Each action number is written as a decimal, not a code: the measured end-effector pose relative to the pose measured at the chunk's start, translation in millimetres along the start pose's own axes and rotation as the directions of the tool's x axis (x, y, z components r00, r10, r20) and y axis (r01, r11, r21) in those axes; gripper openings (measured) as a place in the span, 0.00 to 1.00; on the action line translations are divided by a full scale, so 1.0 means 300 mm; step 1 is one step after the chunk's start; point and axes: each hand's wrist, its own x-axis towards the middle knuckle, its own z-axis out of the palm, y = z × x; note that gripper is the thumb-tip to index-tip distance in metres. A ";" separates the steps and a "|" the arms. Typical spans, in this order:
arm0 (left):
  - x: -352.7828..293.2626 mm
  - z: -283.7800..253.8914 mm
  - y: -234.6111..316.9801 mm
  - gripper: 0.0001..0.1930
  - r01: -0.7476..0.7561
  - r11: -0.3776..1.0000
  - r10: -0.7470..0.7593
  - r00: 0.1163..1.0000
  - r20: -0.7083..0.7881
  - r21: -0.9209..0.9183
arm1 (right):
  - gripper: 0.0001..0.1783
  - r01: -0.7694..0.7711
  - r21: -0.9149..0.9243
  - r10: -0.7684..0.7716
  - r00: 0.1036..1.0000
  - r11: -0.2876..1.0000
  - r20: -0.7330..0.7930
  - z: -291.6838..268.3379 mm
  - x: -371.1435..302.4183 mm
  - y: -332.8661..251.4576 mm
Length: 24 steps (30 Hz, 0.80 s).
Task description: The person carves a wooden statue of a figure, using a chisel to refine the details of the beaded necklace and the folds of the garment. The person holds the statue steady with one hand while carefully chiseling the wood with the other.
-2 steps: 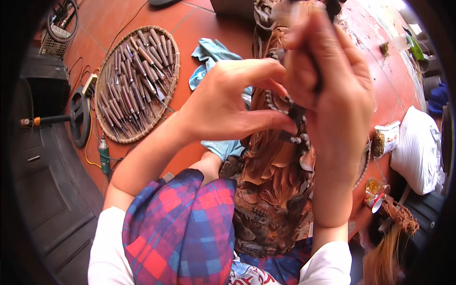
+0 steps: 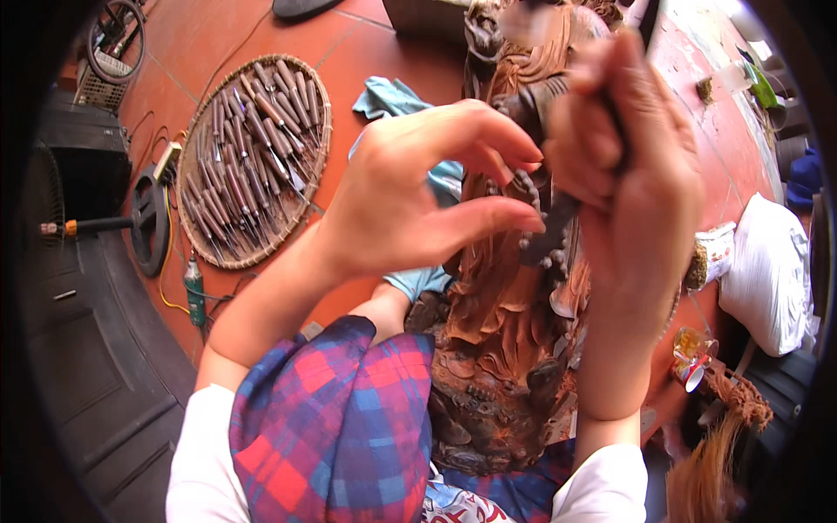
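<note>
A carved reddish-brown wooden statue point(image 2: 488, 305) with flowing folds stands between my legs, darker at its base. My left hand point(image 2: 410, 187) is at its left side, thumb and fingers curved apart with nothing between them. A string of carved beads point(image 2: 528, 187) runs down the statue near those fingertips. On the right, my right hand point(image 2: 641, 166) is closed in front of the statue's upper part, smeared by motion. It grips a dark, thin, flat tool point(image 2: 556, 231), whose wide end shows below the fist, close to the beads. Its exact kind is not clear.
A round woven tray point(image 2: 324, 144) full of wooden-handled carving tools point(image 2: 235, 166) lies on the left floor. Nearby are a green power tool point(image 2: 193, 288) and a light blue cloth point(image 2: 392, 96). A white sack point(image 2: 767, 275) and a glass point(image 2: 690, 353) are at the right.
My right hand has shifted a little right and down with the dark tool. The gap between it and my left fingertips has widened slightly.
</note>
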 end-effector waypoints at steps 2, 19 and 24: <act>-0.009 -0.054 0.102 0.15 -0.084 0.981 0.091 0.995 0.033 -0.176 | 0.16 0.052 0.127 -0.051 0.999 0.990 -0.013 -0.065 0.013 -0.051; -0.012 -0.106 0.269 0.12 -0.222 0.631 0.560 0.794 0.238 -0.744 | 0.19 0.029 0.126 -0.023 0.999 0.992 -0.044 -0.080 -0.048 -0.080; 0.010 -0.048 0.321 0.08 -0.454 0.659 0.526 0.848 -0.063 -0.600 | 0.21 0.017 0.185 -0.012 1.000 0.983 -0.028 -0.071 -0.064 -0.084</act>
